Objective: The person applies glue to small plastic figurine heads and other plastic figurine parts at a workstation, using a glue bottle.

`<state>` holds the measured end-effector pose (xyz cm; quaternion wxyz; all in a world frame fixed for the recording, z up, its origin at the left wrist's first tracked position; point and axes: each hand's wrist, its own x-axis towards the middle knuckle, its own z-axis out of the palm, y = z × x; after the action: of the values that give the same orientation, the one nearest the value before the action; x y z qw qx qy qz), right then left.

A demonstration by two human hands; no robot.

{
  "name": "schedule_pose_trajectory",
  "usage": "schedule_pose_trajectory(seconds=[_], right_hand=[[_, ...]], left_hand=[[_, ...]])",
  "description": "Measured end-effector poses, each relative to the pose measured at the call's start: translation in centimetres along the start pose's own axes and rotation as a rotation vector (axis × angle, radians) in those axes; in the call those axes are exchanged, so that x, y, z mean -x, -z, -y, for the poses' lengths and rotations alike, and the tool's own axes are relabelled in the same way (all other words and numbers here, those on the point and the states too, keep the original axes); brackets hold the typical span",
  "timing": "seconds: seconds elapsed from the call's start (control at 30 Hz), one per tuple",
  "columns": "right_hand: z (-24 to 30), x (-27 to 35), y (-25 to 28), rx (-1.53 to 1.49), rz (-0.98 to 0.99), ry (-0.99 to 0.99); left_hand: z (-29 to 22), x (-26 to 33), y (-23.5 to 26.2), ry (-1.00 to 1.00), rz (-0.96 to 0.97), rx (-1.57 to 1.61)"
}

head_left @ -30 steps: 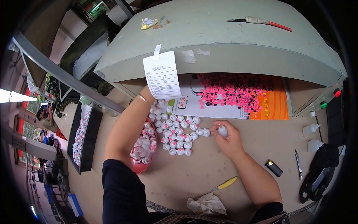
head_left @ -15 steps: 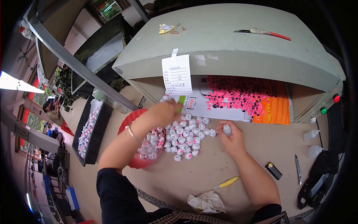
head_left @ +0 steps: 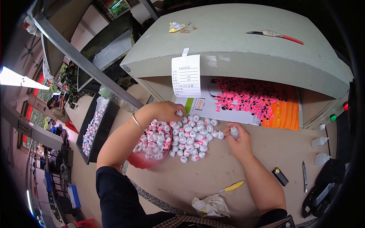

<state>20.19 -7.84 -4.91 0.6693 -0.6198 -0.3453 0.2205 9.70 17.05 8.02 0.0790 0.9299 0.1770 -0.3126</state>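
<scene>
Right now, your right hand (head_left: pixel 238 141) has its fingers clamped on one small white cap (head_left: pixel 234 132), rounded and pale, held upright just right of the heap of white-and-pink caps (head_left: pixel 192 137) on the worktop (head_left: pixel 228 171). Your left hand (head_left: pixel 166 111), with a bracelet on its wrist, rests its fingers together on a cap at the heap's upper left edge. More caps fill the red bowl (head_left: pixel 142 161) touching the heap's left side. Pink discs (head_left: pixel 251 98) lie farther back under the shelf.

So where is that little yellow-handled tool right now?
In the head view, the yellow-handled tool lies on the table's near right side, just beyond the crumpled rag and beside the right forearm.
</scene>
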Motion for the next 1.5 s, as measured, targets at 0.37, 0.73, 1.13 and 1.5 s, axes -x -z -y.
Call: schedule_pose_trajectory(seconds=[0.37,0.73,1.13,1.5], right_hand=[[0.1,-0.2,0.1,-0.059,-0.036,-0.030],[1.1,-0.6,-0.4,-0.242,-0.129,-0.115],[2.1,0.9,-0.3,0.385,0.166,0.096],[1.8,0.7,-3.7,0.483,0.233,0.256]], left_hand=[[-6.1,-4.5,5.9,0.238,-1.143,-0.548],[-3.7,-7.3,2.0,0.018,-0.887,0.115],[-3.4,2.8,-2.4,-0.220,-0.831,0.841],[-11.4,6.5,-16.2,-0.101,-1.142,0.407]])
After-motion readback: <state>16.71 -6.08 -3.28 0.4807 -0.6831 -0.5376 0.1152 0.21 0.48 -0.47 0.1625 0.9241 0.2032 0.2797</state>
